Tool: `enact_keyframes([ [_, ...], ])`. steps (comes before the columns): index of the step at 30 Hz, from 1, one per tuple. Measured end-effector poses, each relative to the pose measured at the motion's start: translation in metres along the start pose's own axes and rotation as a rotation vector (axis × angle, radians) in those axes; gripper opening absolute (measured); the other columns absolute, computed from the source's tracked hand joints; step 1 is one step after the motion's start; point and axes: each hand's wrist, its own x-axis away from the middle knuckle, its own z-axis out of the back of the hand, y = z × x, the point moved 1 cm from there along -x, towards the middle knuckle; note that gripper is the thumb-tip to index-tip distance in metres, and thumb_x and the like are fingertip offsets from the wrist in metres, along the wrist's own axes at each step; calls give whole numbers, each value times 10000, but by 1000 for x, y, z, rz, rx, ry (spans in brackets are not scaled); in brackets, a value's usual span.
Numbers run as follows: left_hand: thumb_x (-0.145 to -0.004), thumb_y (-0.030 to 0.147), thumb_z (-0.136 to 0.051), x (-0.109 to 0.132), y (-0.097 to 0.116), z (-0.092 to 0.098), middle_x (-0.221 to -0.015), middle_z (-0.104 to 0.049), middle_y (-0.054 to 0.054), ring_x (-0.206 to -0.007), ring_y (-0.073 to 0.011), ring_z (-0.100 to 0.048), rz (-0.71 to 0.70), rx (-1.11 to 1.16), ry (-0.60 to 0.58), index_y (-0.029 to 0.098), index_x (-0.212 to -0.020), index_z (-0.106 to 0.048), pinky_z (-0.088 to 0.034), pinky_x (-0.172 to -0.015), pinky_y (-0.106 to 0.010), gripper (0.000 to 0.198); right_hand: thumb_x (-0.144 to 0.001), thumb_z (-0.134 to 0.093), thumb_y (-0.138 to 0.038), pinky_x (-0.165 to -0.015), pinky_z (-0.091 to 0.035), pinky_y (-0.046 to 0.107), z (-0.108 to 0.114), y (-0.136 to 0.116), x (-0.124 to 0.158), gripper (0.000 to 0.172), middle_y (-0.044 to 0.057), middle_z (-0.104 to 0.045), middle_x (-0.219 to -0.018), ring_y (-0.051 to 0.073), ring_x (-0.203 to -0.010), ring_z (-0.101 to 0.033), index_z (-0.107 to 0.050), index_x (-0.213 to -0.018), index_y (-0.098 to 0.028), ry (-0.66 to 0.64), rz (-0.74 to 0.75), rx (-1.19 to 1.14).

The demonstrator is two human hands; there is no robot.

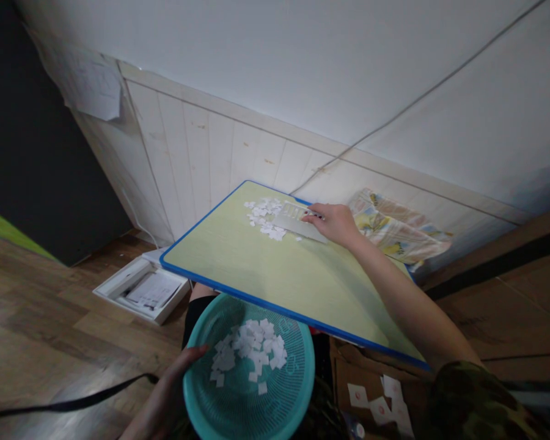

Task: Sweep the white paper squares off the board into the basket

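My left hand (178,370) is closed on the left rim of a turquoise plastic basket (297,391), which sits below the near edge of a small table. Inside the basket lie many small white paper squares (256,342). Over the yellow-green tabletop (256,269) with its blue edge, my right hand (333,223) pinches a flat, pale strip with a row of cut-out openings (297,221), perhaps a stencil ruler. The strip's left end touches or overlaps a loose pile of white paper pieces (266,214) near the table's far side.
A white wall with panelling (201,140) rises behind the table. Patterned cloth (394,229) lies at the back right. On the floor at left is a white open box (151,290). A cardboard box (343,366) with several printed cards (380,409) stands at lower right.
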Motion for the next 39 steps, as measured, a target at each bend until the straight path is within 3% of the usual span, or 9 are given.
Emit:
enact_keyframes([
  [6, -749, 227, -704, 1, 3, -3, -1050, -771, -130, -1065, -372, -655, -10, -5, 37, 100, -1464, -361, -492, -955, -463, 803, -902, -513, -477, -724, -401, 266, 9, -7, 12, 330, 44, -742, -958, 212, -888, -677, -712, -1028, -246, 13, 81, -83],
  [14, -764, 248, -695, 0, 3, 1, -1018, -782, -120, -972, -357, -702, -8, -8, -26, 109, -1481, -325, -522, -907, -445, 819, -893, -553, -423, -699, -446, 255, 9, -17, 33, 274, 36, -750, -915, 190, -832, -697, -715, -985, -222, 48, 213, -124],
  [25, -745, 244, -709, 7, 6, -8, -1005, -785, -128, -975, -366, -701, -5, -3, -10, 106, -1443, -395, -544, -864, -442, 778, -869, -612, -366, -694, -485, 234, 16, -21, 56, 206, 26, -753, -917, 159, -793, -705, -722, -928, -202, 208, 225, -202],
  [30, -756, 244, -691, 8, 6, -10, -957, -793, -133, -950, -362, -710, -2, 4, -9, 75, -1433, -395, -554, -841, -440, 758, -882, -594, -360, -671, -470, 241, 23, -13, 65, 202, 19, -755, -883, 158, -763, -704, -716, -929, -206, 127, 287, -124],
  [35, -754, 240, -695, 6, 6, -8, -948, -794, -138, -932, -355, -717, -19, -34, -17, 58, -1422, -401, -569, -802, -417, 752, -884, -588, -361, -665, -464, 252, 27, -5, 69, 198, 19, -753, -867, 176, -768, -705, -714, -928, -216, 162, 244, -37],
  [39, -749, 244, -700, 7, 6, -8, -942, -795, -135, -947, -352, -713, -20, -38, -17, 61, -1403, -432, -574, -787, -403, 730, -885, -585, -355, -655, -461, 243, 30, -4, 72, 194, 21, -751, -842, 165, -756, -703, -713, -929, -215, 102, 262, -53],
])
